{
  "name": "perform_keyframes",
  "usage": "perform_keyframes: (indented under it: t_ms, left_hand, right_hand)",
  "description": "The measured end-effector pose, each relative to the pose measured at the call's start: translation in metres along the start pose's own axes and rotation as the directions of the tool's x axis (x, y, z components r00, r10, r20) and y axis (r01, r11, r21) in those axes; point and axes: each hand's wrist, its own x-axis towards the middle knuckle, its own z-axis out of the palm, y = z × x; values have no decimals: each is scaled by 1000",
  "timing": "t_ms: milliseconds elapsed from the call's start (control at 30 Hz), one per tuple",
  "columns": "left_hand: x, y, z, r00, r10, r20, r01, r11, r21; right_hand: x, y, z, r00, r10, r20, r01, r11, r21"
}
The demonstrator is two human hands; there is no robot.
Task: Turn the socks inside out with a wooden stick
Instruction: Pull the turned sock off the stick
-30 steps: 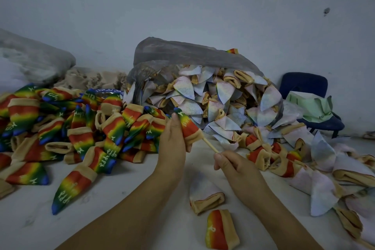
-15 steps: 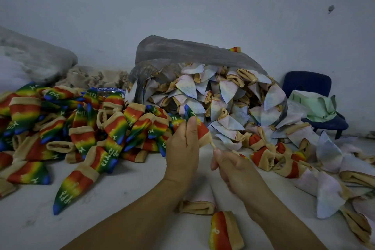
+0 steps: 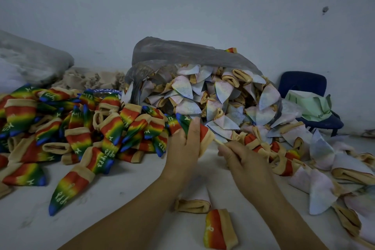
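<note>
— What's holding the sock?
— Your left hand [image 3: 182, 144] is curled round the rainbow sock [image 3: 204, 132], just above the white surface [image 3: 121, 189], between the rainbow pile [image 3: 81, 124] and the plastic bag [image 3: 182, 53].
— And the stick?
— Your right hand [image 3: 241, 160] pinches the wooden stick [image 3: 219, 141]; its tip enters the sock's tan cuff.

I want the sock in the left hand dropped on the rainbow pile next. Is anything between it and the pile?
Nothing visible. The left hand grips the sock right at the pile's near edge. Only the stick in its cuff, held by the right hand, likely has to come out first.
</note>
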Motion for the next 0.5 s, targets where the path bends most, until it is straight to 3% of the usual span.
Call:
perform_keyframes:
  t_ms: [133, 233, 500]
  left_hand:
    - [3, -1, -1, 1000, -11, -7, 11, 994, 111]
    - [8, -3, 4, 997, -51, -66, 59, 990, 131]
    - [1, -13, -4, 978, -188, 95, 199, 972, -125]
  right_hand:
    - [-2, -18, 17, 945, 280, 168, -322, 885, 336]
    - [-2, -19, 21, 885, 367, 286, -460, 787, 411]
    - [-1, -2, 18, 957, 260, 133, -285, 929, 236]
